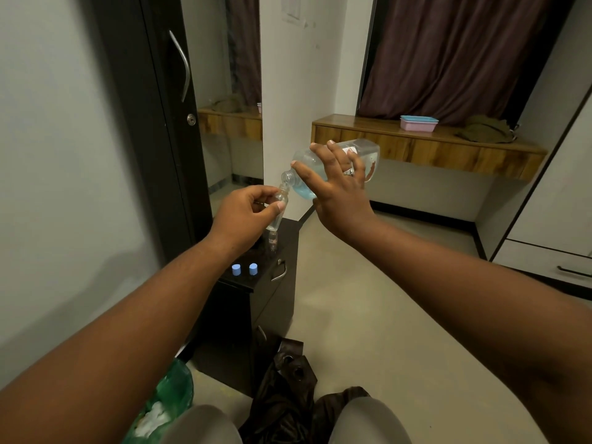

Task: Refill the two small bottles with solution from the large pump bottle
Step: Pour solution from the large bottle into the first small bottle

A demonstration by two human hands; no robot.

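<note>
- Gripping a small bottle (278,209) at frame centre, the left hand (246,213) tilts it.
- Right hand (336,184) clasps the large bottle (323,165), neck touching the small bottle's mouth.
- Second small bottle (272,241) and two blue caps (244,269) sit on the dark cabinet (256,293) below.

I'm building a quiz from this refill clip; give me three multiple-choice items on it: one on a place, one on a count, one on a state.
1. Where do the blue caps stand?
A. On the dark cabinet top
B. On the wooden ledge
C. On the floor

2. How many blue caps are off the bottles?
A. One
B. Two
C. Four

3. How is the large bottle held?
A. Upright
B. Tipped, neck down toward the small bottle
C. Lying on the cabinet

Answers:
1 A: both blue caps sit on the dark cabinet.
2 B: two stand side by side.
3 B: the right hand tilts the large bottle over the small bottle in the left hand.
</note>
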